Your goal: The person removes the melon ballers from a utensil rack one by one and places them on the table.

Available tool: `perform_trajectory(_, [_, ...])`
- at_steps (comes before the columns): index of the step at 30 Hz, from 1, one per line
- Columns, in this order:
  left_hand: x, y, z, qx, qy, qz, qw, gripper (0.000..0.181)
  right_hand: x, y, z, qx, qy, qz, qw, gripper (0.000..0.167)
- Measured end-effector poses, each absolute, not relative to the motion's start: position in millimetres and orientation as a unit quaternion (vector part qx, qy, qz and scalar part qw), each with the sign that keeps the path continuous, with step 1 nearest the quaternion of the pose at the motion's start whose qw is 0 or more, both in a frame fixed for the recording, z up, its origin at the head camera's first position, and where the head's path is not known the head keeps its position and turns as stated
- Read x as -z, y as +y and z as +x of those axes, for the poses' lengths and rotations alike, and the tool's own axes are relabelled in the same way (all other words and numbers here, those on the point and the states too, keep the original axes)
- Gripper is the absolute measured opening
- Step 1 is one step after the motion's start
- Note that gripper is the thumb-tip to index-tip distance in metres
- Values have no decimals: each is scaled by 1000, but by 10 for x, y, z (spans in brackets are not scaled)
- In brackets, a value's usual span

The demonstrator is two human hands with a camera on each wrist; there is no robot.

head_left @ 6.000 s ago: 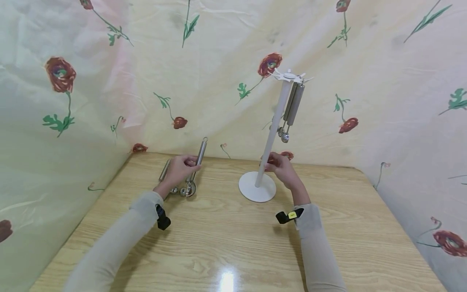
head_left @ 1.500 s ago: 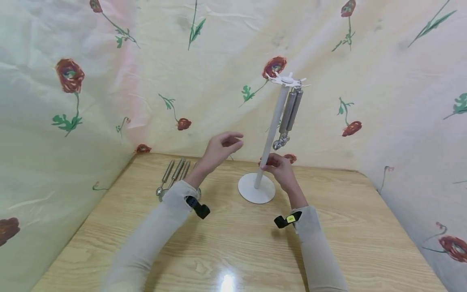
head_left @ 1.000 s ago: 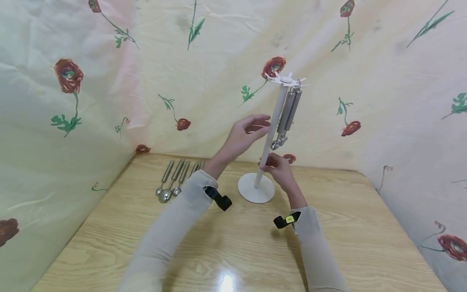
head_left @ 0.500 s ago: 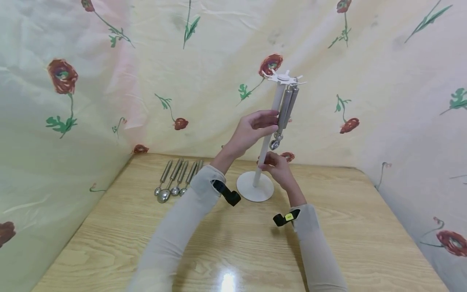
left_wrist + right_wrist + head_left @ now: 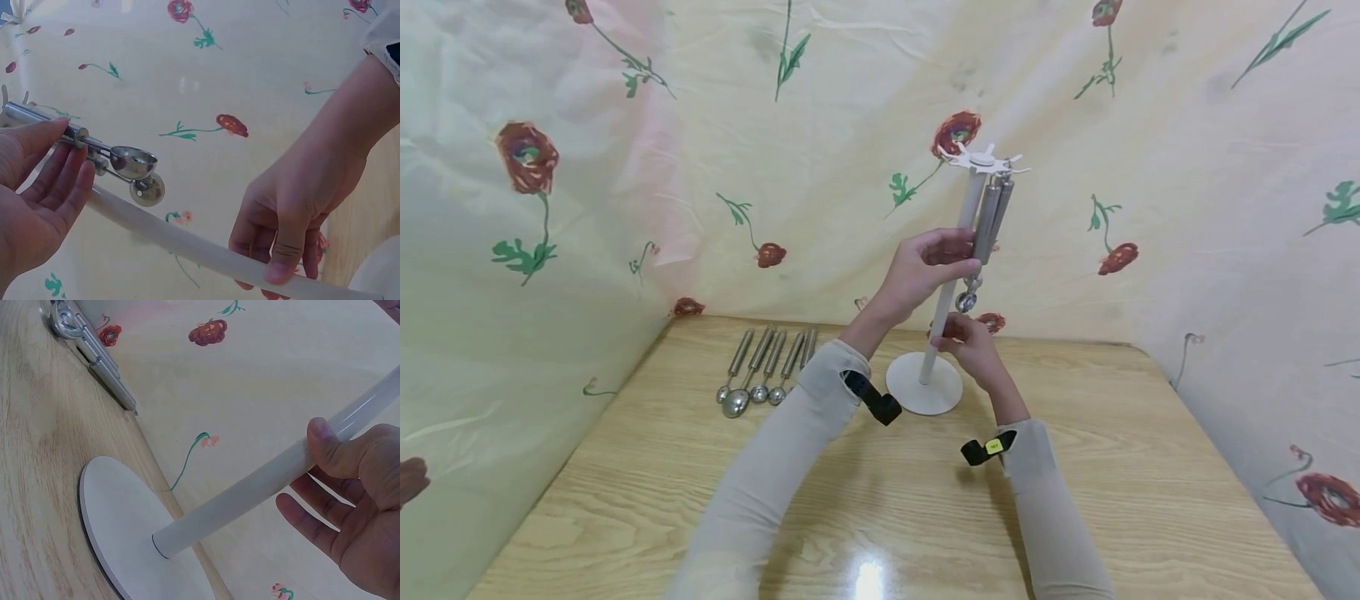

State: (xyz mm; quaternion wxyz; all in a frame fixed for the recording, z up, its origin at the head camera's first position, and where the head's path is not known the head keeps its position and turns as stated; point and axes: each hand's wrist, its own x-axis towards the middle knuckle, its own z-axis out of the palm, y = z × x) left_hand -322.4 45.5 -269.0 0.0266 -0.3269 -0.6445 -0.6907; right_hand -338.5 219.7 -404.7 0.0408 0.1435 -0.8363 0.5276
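A white stand point(image 5: 947, 307) with a round base and a hooked top stands on the table. Steel-handled utensils point(image 5: 987, 223) hang from one side of its top. My left hand point(image 5: 917, 271) reaches past the pole and pinches the handle of a hanging utensil point(image 5: 74, 134) near its lower end; small metal bowls point(image 5: 134, 164) show below the fingertips in the left wrist view. My right hand point(image 5: 973, 348) grips the pole low down, thumb on one side and fingers on the other, as the pole point(image 5: 250, 490) in the right wrist view shows.
Several steel utensils point(image 5: 772, 364) lie side by side on the wooden table point(image 5: 647, 500), left of the stand's white base point(image 5: 906, 385). Flower-patterned cloth point(image 5: 842, 150) rises behind the table and along both sides.
My left hand has come from the utensils on the table, up and right to the hanging ones, and now pinches one. The right hand keeps its hold on the pole.
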Motion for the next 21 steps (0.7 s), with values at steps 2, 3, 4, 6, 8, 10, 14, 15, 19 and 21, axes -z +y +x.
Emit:
perform_trajectory(2, [2687,459,-3217,688,-646,-328,27,42,4044,2193,-3381,-528,-836,142,39,33])
perform_trajectory(3, [2685,461,-3214,688,-647,-328,27,42,4045,2192,-3383,-529,-835,142,39,32])
perform_trajectory(4, [2684,463,-3212,687,-647,-328,28,42,4047,2192,-3383,-529,-836,143,39,32])
perform_trajectory(6, [2685,467,-3211,687,-647,-329,28,41,4050,2190,-3381,-529,-835,143,39,31])
perform_trajectory(8, [2685,476,-3210,688,-646,-329,29,41,4051,2191,-3377,-530,-835,142,40,31])
perform_trajectory(10, [2687,484,-3208,689,-645,-329,29,41,4054,2193,-3376,-530,-835,141,39,30])
perform_trajectory(14, [2694,493,-3209,688,-645,-329,34,40,4054,2190,-3371,-533,-834,140,36,29])
perform_trajectory(15, [2695,494,-3208,689,-645,-329,35,40,4055,2190,-3370,-531,-835,142,36,29])
perform_trajectory(19, [2688,499,-3201,690,-642,-334,38,41,4055,2186,-3365,-531,-834,142,36,30])
perform_trajectory(21, [2678,503,-3191,691,-639,-336,40,41,4059,2188,-3366,-531,-834,143,37,30])
